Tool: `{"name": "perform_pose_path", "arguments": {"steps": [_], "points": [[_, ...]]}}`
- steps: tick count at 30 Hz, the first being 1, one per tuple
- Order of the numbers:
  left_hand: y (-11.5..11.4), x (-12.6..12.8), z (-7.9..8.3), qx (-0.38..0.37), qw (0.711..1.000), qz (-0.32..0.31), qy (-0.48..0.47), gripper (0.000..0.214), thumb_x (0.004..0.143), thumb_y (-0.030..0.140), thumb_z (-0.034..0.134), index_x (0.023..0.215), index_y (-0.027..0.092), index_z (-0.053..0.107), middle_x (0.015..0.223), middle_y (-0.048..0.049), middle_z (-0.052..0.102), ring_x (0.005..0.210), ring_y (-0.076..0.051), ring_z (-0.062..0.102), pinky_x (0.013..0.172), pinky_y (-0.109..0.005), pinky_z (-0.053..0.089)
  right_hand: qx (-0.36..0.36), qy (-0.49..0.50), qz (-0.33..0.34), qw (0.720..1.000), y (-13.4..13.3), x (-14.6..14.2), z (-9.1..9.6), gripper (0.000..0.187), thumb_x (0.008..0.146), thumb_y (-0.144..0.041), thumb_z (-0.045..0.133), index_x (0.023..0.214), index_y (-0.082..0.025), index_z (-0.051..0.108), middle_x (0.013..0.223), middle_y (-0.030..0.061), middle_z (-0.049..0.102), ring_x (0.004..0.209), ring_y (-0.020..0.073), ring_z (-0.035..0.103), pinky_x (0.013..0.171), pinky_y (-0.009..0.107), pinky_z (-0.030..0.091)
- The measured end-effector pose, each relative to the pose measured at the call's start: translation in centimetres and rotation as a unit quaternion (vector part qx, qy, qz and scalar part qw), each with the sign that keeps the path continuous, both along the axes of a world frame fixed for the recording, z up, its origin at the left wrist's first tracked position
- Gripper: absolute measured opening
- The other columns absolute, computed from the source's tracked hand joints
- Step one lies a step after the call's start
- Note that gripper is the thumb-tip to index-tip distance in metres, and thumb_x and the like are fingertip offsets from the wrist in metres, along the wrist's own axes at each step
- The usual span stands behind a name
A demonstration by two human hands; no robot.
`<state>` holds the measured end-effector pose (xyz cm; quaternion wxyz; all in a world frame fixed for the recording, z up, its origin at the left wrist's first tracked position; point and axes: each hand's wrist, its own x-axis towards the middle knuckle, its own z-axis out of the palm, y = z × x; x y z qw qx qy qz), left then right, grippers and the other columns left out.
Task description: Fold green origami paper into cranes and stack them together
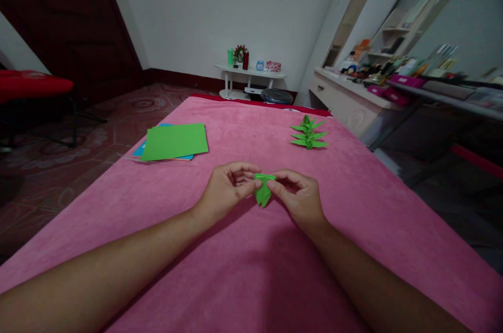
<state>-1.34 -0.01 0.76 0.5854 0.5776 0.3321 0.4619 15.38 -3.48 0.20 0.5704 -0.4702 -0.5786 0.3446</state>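
A small piece of folded green paper (263, 192) is held up between my two hands above the pink cloth. It has a flat, thick top edge and narrows to split points at the bottom. My left hand (231, 184) pinches its left side, thumb in front and fingers behind. On the opposite side my right hand (301, 194) pinches it the same way, its thumb pressed on the front. Beyond my right hand lie several folded green paper shapes (309, 139) with pointed tips, set close together in a column.
A stack of green sheets (176, 142), with blue ones showing beneath, lies at the left edge of the pink cloth (243, 129). Past the far edge stands a low white table (251, 70) with small items. A cluttered white dresser (346, 95) is at the right, a red chair (33, 84) at the left.
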Motion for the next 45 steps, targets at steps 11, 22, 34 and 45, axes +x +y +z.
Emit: {"name": "perform_pose_path", "arguments": {"steps": [11, 22, 34, 45], "points": [[0.2, 0.3, 0.0, -0.081, 0.994, 0.013, -0.066, 0.024, 0.06, 0.022, 0.08, 0.08, 0.012, 0.07, 0.069, -0.0037, 0.07, 0.057, -0.01, 0.061, 0.057, -0.022, 0.047, -0.021, 0.038, 0.007, 0.999, 0.3, -0.3, -0.1, 0.018, 0.071, -0.029, 0.071, 0.085, -0.018, 0.069, 0.073, 0.002, 0.069, 0.065, 0.0134, 0.063, 0.061, 0.023, 0.053], [-0.6, 0.7, -0.2, -0.163, 0.977, -0.01, -0.14, 0.017, 0.064, 0.022, 0.078, 0.073, 0.009, 0.07, 0.067, -0.0059, 0.069, 0.057, -0.011, 0.059, 0.059, -0.023, 0.046, -0.032, 0.043, 0.007, 0.999, 0.1, -0.7, -0.4, 0.015, 0.074, -0.03, 0.068, 0.077, -0.016, 0.066, 0.067, 0.0005, 0.065, 0.059, 0.0116, 0.06, 0.059, 0.023, 0.05], [-0.2, 0.5, -0.3, -0.098, 0.993, 0.015, -0.057, 0.019, 0.062, 0.026, 0.078, 0.064, 0.011, 0.066, 0.052, -0.0006, 0.062, 0.044, -0.009, 0.051, 0.046, -0.021, 0.039, -0.055, 0.011, 0.016, 0.998, -0.4, -1.4, 0.0, 0.018, 0.073, -0.031, 0.069, 0.068, -0.015, 0.062, 0.052, -0.0021, 0.058, 0.046, 0.009, 0.053, 0.046, 0.02, 0.043], [-0.3, 0.6, -0.4, -0.106, 0.992, -0.07, -0.019, 0.029, 0.07, 0.038, 0.072, 0.066, 0.009, 0.071, 0.061, -0.0048, 0.066, 0.056, -0.01, 0.055, 0.058, -0.022, 0.04, -0.012, 0.082, -0.061, 0.995, -0.1, -0.3, -0.2, 0.014, 0.076, -0.029, 0.069, 0.076, -0.015, 0.065, 0.058, -0.0006, 0.063, 0.052, 0.0106, 0.057, 0.052, 0.021, 0.045]]}}
